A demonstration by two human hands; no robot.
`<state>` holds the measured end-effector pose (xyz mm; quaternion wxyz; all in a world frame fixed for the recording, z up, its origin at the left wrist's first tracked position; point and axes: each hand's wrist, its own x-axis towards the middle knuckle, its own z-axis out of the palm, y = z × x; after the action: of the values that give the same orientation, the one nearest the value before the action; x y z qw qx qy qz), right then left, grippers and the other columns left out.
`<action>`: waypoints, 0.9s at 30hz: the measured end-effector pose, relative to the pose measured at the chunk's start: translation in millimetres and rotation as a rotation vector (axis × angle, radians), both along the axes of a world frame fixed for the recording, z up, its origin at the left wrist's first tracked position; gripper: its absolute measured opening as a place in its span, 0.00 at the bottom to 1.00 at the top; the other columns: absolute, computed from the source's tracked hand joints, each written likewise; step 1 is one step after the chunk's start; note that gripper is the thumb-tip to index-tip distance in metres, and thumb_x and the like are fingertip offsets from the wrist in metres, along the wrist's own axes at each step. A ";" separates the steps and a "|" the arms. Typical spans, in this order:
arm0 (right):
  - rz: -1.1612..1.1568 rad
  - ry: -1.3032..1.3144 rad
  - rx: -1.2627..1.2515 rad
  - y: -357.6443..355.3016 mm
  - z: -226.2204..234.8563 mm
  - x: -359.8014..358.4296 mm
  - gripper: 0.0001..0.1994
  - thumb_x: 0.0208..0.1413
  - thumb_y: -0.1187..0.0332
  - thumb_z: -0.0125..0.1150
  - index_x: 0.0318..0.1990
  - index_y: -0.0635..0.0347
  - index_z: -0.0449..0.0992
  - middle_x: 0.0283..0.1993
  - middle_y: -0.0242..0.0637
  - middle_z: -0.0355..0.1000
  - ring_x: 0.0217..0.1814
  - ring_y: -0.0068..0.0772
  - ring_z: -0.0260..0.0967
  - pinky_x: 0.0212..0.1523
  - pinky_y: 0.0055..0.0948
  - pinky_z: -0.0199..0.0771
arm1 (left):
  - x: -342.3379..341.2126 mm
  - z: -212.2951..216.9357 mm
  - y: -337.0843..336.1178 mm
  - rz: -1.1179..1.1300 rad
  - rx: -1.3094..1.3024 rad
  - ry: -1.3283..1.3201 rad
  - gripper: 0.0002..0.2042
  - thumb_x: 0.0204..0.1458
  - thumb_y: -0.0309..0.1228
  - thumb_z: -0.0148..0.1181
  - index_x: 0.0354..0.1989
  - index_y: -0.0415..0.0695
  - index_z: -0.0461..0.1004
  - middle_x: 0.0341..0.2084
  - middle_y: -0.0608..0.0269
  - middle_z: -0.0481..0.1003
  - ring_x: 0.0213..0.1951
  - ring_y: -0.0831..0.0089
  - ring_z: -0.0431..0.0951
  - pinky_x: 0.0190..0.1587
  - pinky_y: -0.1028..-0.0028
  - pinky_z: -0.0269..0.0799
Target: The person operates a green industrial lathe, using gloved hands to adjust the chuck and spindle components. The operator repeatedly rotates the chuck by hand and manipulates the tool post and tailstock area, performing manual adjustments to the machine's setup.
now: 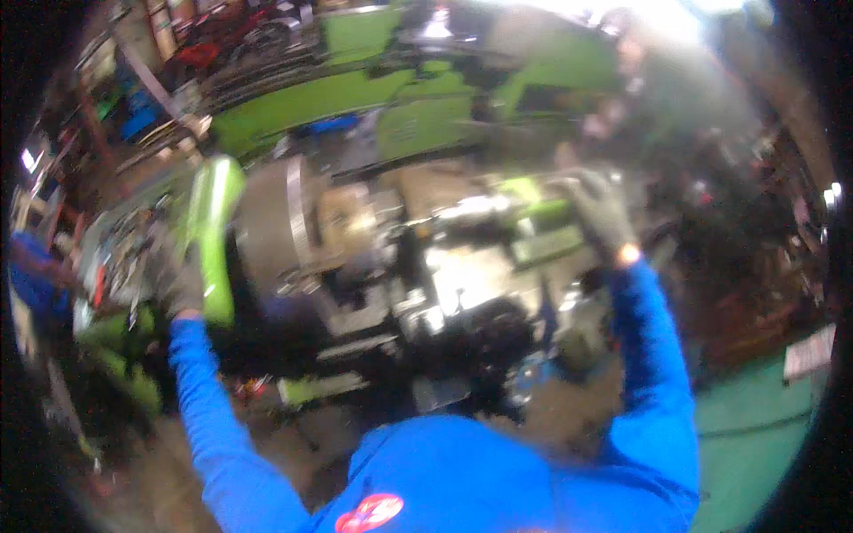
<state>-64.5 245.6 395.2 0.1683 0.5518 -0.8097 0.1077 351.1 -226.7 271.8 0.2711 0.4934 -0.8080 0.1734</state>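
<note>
In the head view a metal lathe with green housings spreads before me, blurred by motion. My left hand (180, 277), in a dark glove, is at the green headstock cover (213, 240), beside a tray of small tools (124, 253); its fingers are smeared. A large round chuck (275, 218) stands right of the cover, with a brownish metal workpiece (346, 218) next to it. My right hand (601, 211), in a grey glove, is at the far end of the green tailstock (544, 226). Whether its fingers grip a part there is too blurred to make out.
Behind the lathe stands another green machine (426, 124). A person in dark clothing (684, 107) is at the back right, close to my right hand. A bright metal surface (480, 275) lies below the tailstock. At the lower right is a green panel (755, 444) with a pale sheet (809, 353).
</note>
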 end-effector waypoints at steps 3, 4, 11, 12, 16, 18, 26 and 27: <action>-0.130 -0.606 -0.140 -24.5 -43.6 -72.9 0.14 0.59 0.62 0.59 0.48 0.59 0.77 0.47 0.43 0.75 0.50 0.41 0.73 0.52 0.35 0.72 | 7.4 -28.2 0.1 0.052 0.098 0.034 0.22 0.56 0.42 0.59 0.55 0.41 0.68 0.55 0.48 0.70 0.57 0.51 0.68 0.60 0.58 0.63; -0.126 -0.773 -0.145 -46.7 -59.1 -77.3 0.21 0.58 0.53 0.62 0.48 0.63 0.77 0.47 0.45 0.77 0.49 0.44 0.74 0.51 0.36 0.71 | 16.4 -32.5 0.3 0.082 0.121 0.021 0.22 0.57 0.41 0.59 0.56 0.41 0.68 0.55 0.48 0.69 0.57 0.51 0.68 0.60 0.59 0.63; 0.234 -0.516 0.155 -124.2 -173.7 -114.5 0.19 0.57 0.54 0.56 0.50 0.55 0.78 0.49 0.51 0.75 0.53 0.51 0.72 0.55 0.43 0.70 | 8.8 -21.3 -20.8 0.103 0.159 -0.086 0.21 0.58 0.35 0.57 0.58 0.41 0.67 0.56 0.49 0.68 0.58 0.54 0.67 0.61 0.60 0.61; 0.303 -0.465 0.145 -137.3 -180.4 -103.1 0.18 0.57 0.55 0.55 0.49 0.55 0.79 0.48 0.51 0.76 0.52 0.51 0.72 0.55 0.44 0.70 | 19.9 -27.5 -20.4 0.125 0.163 -0.096 0.22 0.57 0.34 0.57 0.59 0.40 0.66 0.57 0.49 0.68 0.58 0.54 0.67 0.61 0.61 0.61; 0.165 -0.841 0.198 -174.1 -180.7 -83.6 0.14 0.59 0.61 0.55 0.47 0.57 0.79 0.44 0.48 0.76 0.47 0.47 0.74 0.50 0.40 0.73 | 33.5 -42.5 -25.3 0.018 0.119 -0.014 0.21 0.57 0.33 0.57 0.58 0.38 0.67 0.56 0.48 0.68 0.58 0.55 0.66 0.61 0.58 0.60; 0.176 -0.804 0.062 -170.9 -198.6 -92.5 0.16 0.61 0.58 0.54 0.44 0.61 0.79 0.41 0.49 0.77 0.43 0.47 0.76 0.46 0.41 0.74 | 7.2 -28.1 -12.6 -0.037 0.098 0.008 0.19 0.57 0.36 0.58 0.53 0.38 0.70 0.52 0.47 0.70 0.56 0.52 0.68 0.60 0.58 0.62; 0.308 -0.602 0.046 -167.3 -210.6 -74.2 0.13 0.59 0.59 0.58 0.39 0.61 0.77 0.38 0.48 0.77 0.42 0.48 0.75 0.45 0.40 0.72 | -4.7 -2.4 15.7 0.056 0.084 -0.004 0.18 0.53 0.39 0.62 0.48 0.42 0.74 0.48 0.50 0.74 0.52 0.53 0.72 0.56 0.59 0.66; 0.291 -0.562 0.071 -166.4 -208.5 -72.1 0.13 0.59 0.59 0.58 0.39 0.61 0.77 0.38 0.48 0.76 0.42 0.49 0.75 0.44 0.41 0.73 | -5.4 -4.2 15.3 0.050 0.066 0.000 0.18 0.53 0.39 0.62 0.48 0.42 0.74 0.48 0.51 0.74 0.52 0.53 0.72 0.56 0.59 0.66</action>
<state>-136.5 79.2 186.7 -0.0983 0.6159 -0.7404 0.2505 345.8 -211.3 267.6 0.2504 0.5222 -0.8007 0.1535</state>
